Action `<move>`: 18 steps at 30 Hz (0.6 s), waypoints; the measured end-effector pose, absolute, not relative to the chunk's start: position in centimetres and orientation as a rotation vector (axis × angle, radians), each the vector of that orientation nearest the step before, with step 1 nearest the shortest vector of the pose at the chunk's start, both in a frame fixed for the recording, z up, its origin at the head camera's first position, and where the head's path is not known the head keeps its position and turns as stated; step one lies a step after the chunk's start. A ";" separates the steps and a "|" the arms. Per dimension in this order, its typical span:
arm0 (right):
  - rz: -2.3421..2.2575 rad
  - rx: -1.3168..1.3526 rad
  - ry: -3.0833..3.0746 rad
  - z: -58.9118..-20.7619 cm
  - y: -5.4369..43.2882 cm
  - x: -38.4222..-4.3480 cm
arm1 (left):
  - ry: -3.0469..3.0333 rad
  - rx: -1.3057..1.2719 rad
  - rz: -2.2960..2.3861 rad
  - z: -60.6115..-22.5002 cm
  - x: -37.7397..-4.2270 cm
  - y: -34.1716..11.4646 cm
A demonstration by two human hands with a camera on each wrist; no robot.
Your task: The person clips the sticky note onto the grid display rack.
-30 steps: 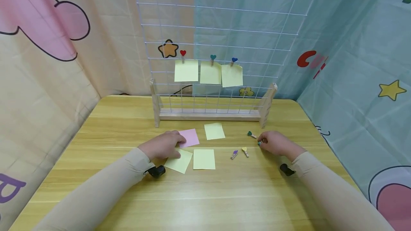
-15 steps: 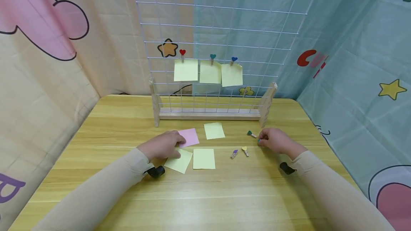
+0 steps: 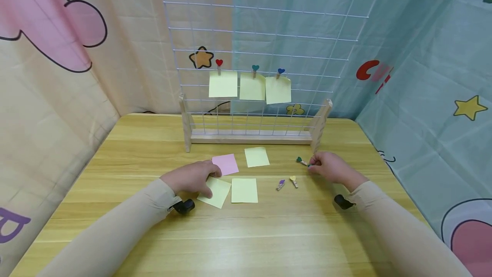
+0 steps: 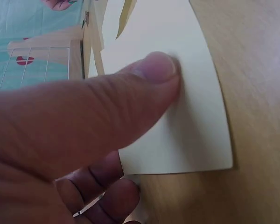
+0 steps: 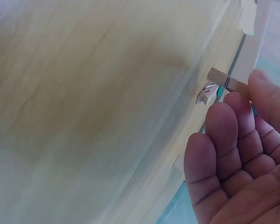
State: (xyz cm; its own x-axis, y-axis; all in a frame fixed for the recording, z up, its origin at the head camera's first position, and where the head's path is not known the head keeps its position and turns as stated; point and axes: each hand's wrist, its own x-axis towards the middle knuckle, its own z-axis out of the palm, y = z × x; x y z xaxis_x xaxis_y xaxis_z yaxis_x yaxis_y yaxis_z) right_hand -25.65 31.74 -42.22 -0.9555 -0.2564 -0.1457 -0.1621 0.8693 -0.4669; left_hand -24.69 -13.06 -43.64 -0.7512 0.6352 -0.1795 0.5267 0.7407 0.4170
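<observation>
One pale yellow note (image 3: 220,194) on the tabletop (image 3: 246,238), near a pink one (image 3: 226,164), is in the grip of the left hand (image 3: 193,178), thumb on top. Across from it, the right hand (image 3: 330,168) pinches a wooden clip (image 5: 217,75) just beside a green-heart clip (image 3: 301,160).

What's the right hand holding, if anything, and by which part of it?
The right hand pinches a small wooden clothespin by one end; the spring and the opposite end stick out of the grip.

The yellow notes (image 3: 244,190) are showing smooth, matt paper, and the pinched clothespin (image 5: 218,76) is showing bare wood. The wood-grained tabletop (image 3: 246,238) is gleaming softly, the cloth curtain (image 3: 415,119) looking creased.
</observation>
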 end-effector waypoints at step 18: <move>-0.748 -0.329 2.874 -42.2 31.3 -25.2 | 2.623 0.854 0.537 -43.9 -24.8 -13.5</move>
